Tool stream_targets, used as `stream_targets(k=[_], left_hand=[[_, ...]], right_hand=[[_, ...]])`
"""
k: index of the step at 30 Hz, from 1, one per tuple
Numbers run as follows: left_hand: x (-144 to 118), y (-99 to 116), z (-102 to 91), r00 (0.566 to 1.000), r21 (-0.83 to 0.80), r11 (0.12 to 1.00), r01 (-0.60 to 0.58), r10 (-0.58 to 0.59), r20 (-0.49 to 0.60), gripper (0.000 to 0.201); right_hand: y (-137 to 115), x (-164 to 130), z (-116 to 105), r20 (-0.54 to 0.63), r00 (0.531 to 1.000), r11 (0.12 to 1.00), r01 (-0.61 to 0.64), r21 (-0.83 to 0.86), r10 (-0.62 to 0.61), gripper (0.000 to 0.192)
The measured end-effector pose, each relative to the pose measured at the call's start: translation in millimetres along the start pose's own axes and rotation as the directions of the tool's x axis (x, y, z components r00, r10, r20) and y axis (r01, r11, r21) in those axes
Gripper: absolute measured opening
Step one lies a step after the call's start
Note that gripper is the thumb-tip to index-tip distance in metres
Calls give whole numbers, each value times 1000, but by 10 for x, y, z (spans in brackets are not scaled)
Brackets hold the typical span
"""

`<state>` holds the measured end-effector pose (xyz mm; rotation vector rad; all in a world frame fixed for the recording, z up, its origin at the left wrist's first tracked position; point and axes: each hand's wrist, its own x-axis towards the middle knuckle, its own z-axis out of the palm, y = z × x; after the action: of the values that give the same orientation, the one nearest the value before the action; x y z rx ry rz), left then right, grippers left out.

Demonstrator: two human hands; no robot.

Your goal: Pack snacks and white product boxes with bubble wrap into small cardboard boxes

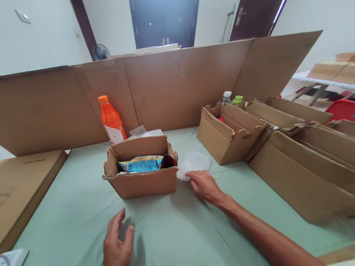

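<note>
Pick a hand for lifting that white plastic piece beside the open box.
Right. The right hand already has fingertips on the white plastic piece; the left hand hovers nearer the person, touching nothing.

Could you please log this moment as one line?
left hand open above table | right hand touching white wrapper | beside open box

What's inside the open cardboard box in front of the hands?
The box holds a blue snack packet and a dark red packet lying near the top. Anything beneath them is hidden by the packets and walls.
</note>
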<state>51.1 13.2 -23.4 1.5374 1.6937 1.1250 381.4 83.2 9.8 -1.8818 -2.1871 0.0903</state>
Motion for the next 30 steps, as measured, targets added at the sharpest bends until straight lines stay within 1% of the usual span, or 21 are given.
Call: stream_targets(k=[2,4,6,8,10,11,13,15,16,17,18,19,20,21,22,23,25,26,28,29,30], left_hand=[[-154,75,5,994,50,993,-111,110,30,41],[-280,183,68,960,59,961,-269,263,97,36],[-369,326,185,890,23,907,-420,406,207,43],[-426,478,329,808,-46,860,-508,495,321,57],[-465,604,474,744,-123,845,-520,519,422,66],[-479,649,539,727,-150,855,-497,504,465,67],[-496,696,652,731,-156,898,-412,428,532,63],[-493,697,741,762,-99,939,-328,325,560,57],[-483,688,778,777,-60,952,-301,281,563,55],[-466,677,812,787,-24,958,-285,248,565,54],[-445,667,842,790,7,960,-281,228,569,54],[-422,659,870,791,31,959,-282,214,574,56],[-399,654,895,790,51,958,-284,204,578,57],[-378,653,918,790,65,956,-285,196,581,58],[-362,654,936,791,77,956,-284,188,582,58],[-351,657,949,794,87,955,-282,182,581,57],[-350,663,949,808,99,954,-284,182,561,54],[-359,665,931,821,96,949,-301,206,532,52],[-397,667,853,835,69,921,-384,314,451,52],[-423,668,795,822,49,893,-447,388,417,53],[-451,669,729,792,25,857,-514,463,398,55]], right_hand=[[107,-230,-112,-10,1000,997,11,73,-10,41],[123,-524,-229,13,998,976,57,208,-61,40],[38,-800,-335,75,989,930,91,356,-125,37],[-97,-997,-412,168,972,880,67,471,-164,34],[-210,-1104,-443,253,948,820,13,572,-192,33],[-240,-1133,-440,284,937,787,-16,617,-203,32],[-243,-1173,-412,306,930,734,-63,677,-203,29],[-191,-1230,-380,275,953,727,-100,679,-126,28],[-160,-1275,-373,217,975,748,-106,656,-53,28],[-135,-1332,-374,124,992,783,-96,615,24,27],[-122,-1398,-383,6,996,825,-76,560,88,26],[-123,-1468,-396,-116,986,867,-45,496,118,24],[-141,-1537,-408,-215,971,902,0,432,103,21],[-173,-1597,-414,-274,960,925,58,376,51,20],[-215,-1644,-407,-280,960,936,121,330,-25,20],[-262,-1673,-385,-245,964,939,178,295,-106,22],[-345,-1676,-296,-134,966,941,248,231,-222,32],[-371,-1655,-241,-84,967,947,252,201,-239,35],[-388,-1594,-147,-32,976,961,216,170,-214,32],[-386,-1564,-124,-23,981,964,194,184,-193,30],[-381,-1541,-122,-15,985,960,173,222,-174,30]])
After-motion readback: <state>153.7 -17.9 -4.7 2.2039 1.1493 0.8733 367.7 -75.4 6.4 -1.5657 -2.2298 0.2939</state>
